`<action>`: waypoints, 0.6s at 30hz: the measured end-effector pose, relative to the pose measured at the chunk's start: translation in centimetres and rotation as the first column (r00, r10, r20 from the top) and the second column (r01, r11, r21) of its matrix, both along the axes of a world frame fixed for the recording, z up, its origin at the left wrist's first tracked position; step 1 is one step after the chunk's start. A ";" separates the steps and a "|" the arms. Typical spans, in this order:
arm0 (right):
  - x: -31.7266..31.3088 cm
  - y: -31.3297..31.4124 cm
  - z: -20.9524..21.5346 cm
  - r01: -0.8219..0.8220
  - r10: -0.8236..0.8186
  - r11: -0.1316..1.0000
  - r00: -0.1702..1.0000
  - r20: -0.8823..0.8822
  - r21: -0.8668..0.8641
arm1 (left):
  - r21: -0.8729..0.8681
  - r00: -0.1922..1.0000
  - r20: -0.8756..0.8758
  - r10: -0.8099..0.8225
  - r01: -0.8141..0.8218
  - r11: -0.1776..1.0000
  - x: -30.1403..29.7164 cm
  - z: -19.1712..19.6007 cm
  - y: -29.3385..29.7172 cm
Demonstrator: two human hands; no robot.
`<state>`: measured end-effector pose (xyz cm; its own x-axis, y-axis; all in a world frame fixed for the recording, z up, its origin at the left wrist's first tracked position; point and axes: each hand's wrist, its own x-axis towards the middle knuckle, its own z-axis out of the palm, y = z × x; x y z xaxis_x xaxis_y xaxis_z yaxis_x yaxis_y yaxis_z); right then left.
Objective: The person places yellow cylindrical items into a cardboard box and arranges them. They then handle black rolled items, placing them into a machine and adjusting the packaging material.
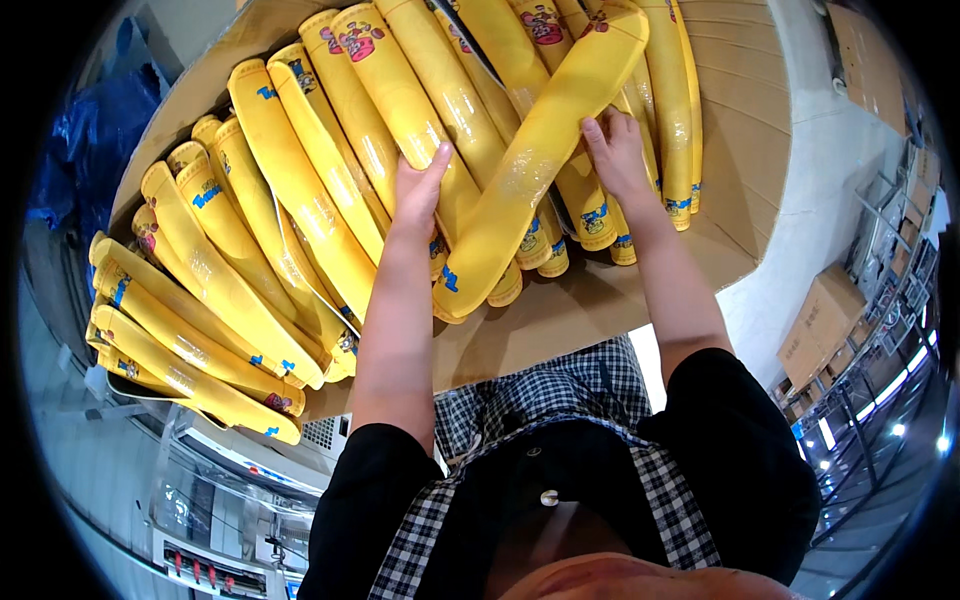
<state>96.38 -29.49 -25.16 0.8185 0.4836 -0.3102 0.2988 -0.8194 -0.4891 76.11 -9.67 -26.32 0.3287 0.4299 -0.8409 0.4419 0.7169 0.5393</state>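
Note:
Many long yellow rolls, glossy as if in clear film and printed with blue lettering and pink cartoon figures, lie in a big open cardboard box [735,130]. One yellow roll [540,150] lies slantwise on top of the others, its near end by the box's front edge. My right hand [617,155] is closed at this roll's right edge, thumb against it and fingers partly hidden. Left of it, my left hand [422,190] is closed around the lower end of another yellow roll [385,95], thumb up and the other fingers hidden beneath.
More yellow rolls [240,260] fan out at the left, some reaching over the box's edge. A blue plastic sheet [95,140] hangs at the far left. Machinery [215,545] stands at the lower left. Brown cartons [825,320] and metal racks are off to the right.

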 end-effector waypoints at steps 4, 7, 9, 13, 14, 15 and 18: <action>-0.8 -1.5 -5.1 0.151 -0.135 0.979 0.983 -0.121 0.136 | 0.024 0.995 0.092 0.023 -0.025 0.999 0.2 -0.4 -0.3; -0.5 -0.6 -5.7 0.305 -0.215 0.906 0.929 -0.301 0.292 | 0.030 0.986 0.159 0.060 -0.065 0.997 -0.2 -1.2 -0.5; -1.1 0.0 -5.4 0.330 -0.218 0.871 0.923 -0.317 0.365 | 0.065 0.987 0.136 0.091 -0.100 0.993 -0.1 -1.5 -0.8; -0.7 0.1 -5.8 0.331 -0.220 0.866 0.925 -0.308 0.374 | 0.024 0.985 0.120 0.121 -0.124 0.992 -0.1 -1.6 -1.0; -0.6 0.1 -5.8 0.358 -0.250 0.870 0.912 -0.324 0.338 | 0.033 0.987 0.111 0.118 -0.122 0.992 0.0 -1.6 -1.1; -0.2 0.8 -5.0 0.420 -0.316 0.870 0.877 -0.361 0.258 | 0.046 0.988 0.102 0.116 -0.121 0.992 0.2 -1.6 -0.9; 0.0 0.9 -3.3 0.376 -0.273 0.900 0.880 -0.389 0.220 | 0.174 0.992 0.099 0.074 -0.091 0.981 0.4 -0.2 -2.2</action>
